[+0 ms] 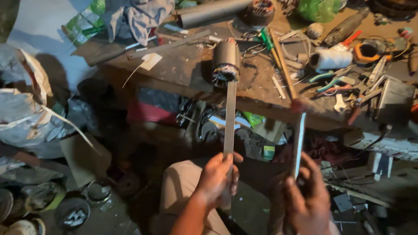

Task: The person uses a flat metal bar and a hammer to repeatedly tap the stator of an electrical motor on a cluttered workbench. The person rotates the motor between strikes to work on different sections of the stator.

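My left hand [216, 178] is closed around the lower end of a long flat metal strip [229, 117] that points up toward a cylindrical motor stator [226, 59] lying at the front of the workbench [183, 69]. The strip's far end meets the stator's wire-wound end. My right hand [307, 200] grips a second narrow metal strip [298, 143], held upright and blurred, with its tip near the bench's front edge. My knee in tan trousers [180, 191] shows below the left hand.
The cluttered bench holds pliers [333, 82], a white thread spool [331, 58], a grey tube [209, 12], a wooden stick [282, 61] and rags [139, 17]. Crumpled foil and paper [21, 104] sit at left. Scraps, tins and boxes crowd the floor under the bench.
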